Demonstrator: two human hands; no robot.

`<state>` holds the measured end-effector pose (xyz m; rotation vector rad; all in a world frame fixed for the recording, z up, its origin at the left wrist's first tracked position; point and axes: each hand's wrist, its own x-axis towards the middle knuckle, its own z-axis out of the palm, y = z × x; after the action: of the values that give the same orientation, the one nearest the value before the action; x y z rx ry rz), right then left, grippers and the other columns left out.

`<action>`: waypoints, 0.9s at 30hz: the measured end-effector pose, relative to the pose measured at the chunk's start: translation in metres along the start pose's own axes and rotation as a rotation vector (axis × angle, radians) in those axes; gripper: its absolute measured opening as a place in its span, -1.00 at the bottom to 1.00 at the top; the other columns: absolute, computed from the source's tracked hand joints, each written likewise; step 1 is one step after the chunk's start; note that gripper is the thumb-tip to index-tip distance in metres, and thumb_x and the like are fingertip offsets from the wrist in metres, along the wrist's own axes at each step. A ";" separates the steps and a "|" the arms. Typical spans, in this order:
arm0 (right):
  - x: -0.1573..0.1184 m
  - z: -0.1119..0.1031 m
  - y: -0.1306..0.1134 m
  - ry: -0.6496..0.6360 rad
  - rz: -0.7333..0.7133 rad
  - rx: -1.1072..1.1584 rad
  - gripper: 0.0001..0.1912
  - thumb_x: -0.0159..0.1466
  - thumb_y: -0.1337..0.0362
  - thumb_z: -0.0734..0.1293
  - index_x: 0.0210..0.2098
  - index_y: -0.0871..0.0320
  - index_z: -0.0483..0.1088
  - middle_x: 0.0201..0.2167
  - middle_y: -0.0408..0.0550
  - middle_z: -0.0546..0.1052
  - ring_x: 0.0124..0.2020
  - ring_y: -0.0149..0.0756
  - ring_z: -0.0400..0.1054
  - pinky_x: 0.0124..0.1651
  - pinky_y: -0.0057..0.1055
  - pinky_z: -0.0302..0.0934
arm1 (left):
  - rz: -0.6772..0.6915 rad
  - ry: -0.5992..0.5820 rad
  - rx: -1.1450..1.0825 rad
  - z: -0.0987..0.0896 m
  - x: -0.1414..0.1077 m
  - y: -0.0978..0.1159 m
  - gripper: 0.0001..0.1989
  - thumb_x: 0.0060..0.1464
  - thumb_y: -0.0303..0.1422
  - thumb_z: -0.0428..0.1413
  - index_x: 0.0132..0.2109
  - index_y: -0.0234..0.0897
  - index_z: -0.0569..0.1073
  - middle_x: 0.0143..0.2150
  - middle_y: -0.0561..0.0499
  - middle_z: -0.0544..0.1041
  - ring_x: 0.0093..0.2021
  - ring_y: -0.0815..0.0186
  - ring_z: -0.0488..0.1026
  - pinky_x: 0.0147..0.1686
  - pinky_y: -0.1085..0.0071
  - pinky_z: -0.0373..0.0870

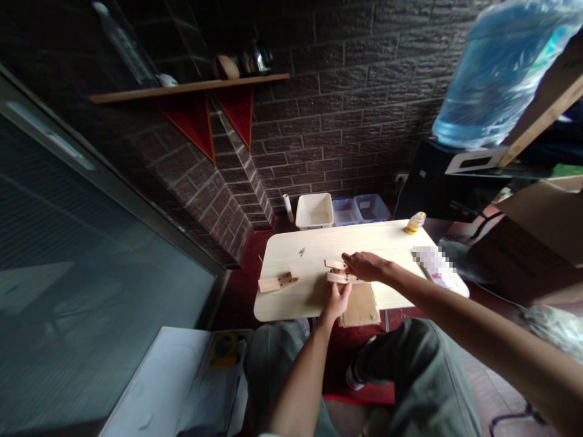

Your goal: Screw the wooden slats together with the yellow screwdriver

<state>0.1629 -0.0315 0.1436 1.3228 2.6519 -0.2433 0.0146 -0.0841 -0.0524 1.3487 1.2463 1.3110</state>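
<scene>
A small wooden frame [336, 278] of light pieces with dark holes or bolt heads lies near the table's middle. My left hand [336, 301] grips its near piece from the front edge side, thumb and fingers pressed against the wood. Over its right end is my right hand [365, 266], fingers closed; a yellowish bit shows beneath them, but what they hold is too small to make out. Partly under the frame, a flat brown board [359, 306] overhangs the table's front edge. To the left lies a separate wooden piece with dark holes [276, 283].
On the pale table [314, 243] are a cluster of small dark screws [302, 251], a yellow-capped clear container [415, 223] at the back right and a partly blurred flat item [435, 267]. Behind stand a white bin [315, 210] and blue bins [371, 208]. My knees are close below.
</scene>
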 end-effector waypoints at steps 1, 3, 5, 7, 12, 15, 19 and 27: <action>-0.001 0.000 0.000 0.005 -0.003 0.007 -0.64 0.48 0.14 0.39 0.18 0.18 0.44 0.06 0.06 0.57 -0.07 -0.16 0.56 -0.05 -0.14 0.52 | 0.003 0.001 -0.003 0.001 0.000 0.000 -0.29 0.16 -0.03 0.30 0.36 -0.19 0.35 0.34 -0.28 0.46 0.46 -0.10 0.28 0.50 -0.06 0.10; -0.002 0.001 0.001 0.014 -0.016 0.020 -0.64 0.47 0.14 0.39 0.18 0.18 0.44 0.07 0.05 0.57 -0.05 -0.16 0.55 -0.03 -0.12 0.52 | 0.005 0.000 -0.009 0.001 0.000 0.000 -0.30 0.16 -0.02 0.30 0.34 -0.20 0.37 0.32 -0.30 0.48 0.45 -0.11 0.28 0.49 -0.09 0.10; -0.003 0.001 0.001 0.019 -0.031 0.033 -0.64 0.47 0.15 0.39 0.17 0.17 0.45 0.08 0.05 0.57 -0.03 -0.15 0.55 -0.01 -0.10 0.51 | 0.005 0.001 -0.013 0.001 0.000 0.001 -0.30 0.16 -0.02 0.29 0.34 -0.21 0.37 0.30 -0.30 0.49 0.44 -0.11 0.30 0.48 -0.10 0.11; -0.002 0.000 0.002 0.018 -0.038 0.044 -0.65 0.47 0.15 0.39 0.17 0.17 0.45 0.08 0.05 0.57 -0.03 -0.15 0.55 0.00 -0.11 0.51 | -0.001 0.002 -0.015 0.001 0.000 0.002 -0.31 0.16 -0.03 0.29 0.33 -0.22 0.38 0.30 -0.30 0.49 0.44 -0.11 0.30 0.48 -0.09 0.12; 0.000 -0.001 0.001 -0.014 0.000 0.050 -0.64 0.47 0.15 0.39 0.17 0.19 0.45 0.05 0.05 0.58 -0.07 -0.17 0.56 -0.05 -0.14 0.52 | -0.029 -0.001 -0.014 -0.002 -0.002 0.005 -0.34 0.15 -0.05 0.31 0.31 -0.21 0.40 0.31 -0.28 0.49 0.43 -0.08 0.32 0.48 -0.01 0.13; 0.001 -0.004 0.001 -0.032 0.034 0.046 -0.64 0.48 0.14 0.39 0.17 0.19 0.45 0.05 0.06 0.58 -0.07 -0.16 0.56 -0.05 -0.14 0.52 | -0.047 -0.004 -0.021 -0.001 -0.002 0.007 -0.34 0.16 -0.05 0.31 0.30 -0.22 0.41 0.30 -0.27 0.50 0.42 -0.07 0.33 0.49 0.03 0.14; 0.000 -0.010 0.000 -0.043 0.048 0.033 -0.63 0.48 0.12 0.39 0.18 0.18 0.44 0.06 0.05 0.57 -0.06 -0.16 0.56 -0.04 -0.13 0.51 | -0.059 -0.005 -0.039 0.000 -0.003 0.012 -0.35 0.17 -0.06 0.30 0.30 -0.21 0.41 0.28 -0.25 0.52 0.41 -0.06 0.35 0.48 0.02 0.14; -0.004 -0.010 -0.006 -0.021 -0.003 0.026 -0.63 0.47 0.15 0.39 0.20 0.17 0.44 0.10 0.06 0.56 -0.01 -0.13 0.55 0.01 -0.08 0.50 | -0.060 -0.002 -0.064 0.000 -0.002 0.015 -0.39 0.18 -0.09 0.31 0.28 -0.22 0.44 0.28 -0.25 0.52 0.40 -0.08 0.35 0.47 -0.01 0.17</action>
<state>0.1596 -0.0364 0.1548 1.3167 2.6429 -0.2916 0.0160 -0.0881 -0.0375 1.2582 1.2242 1.2962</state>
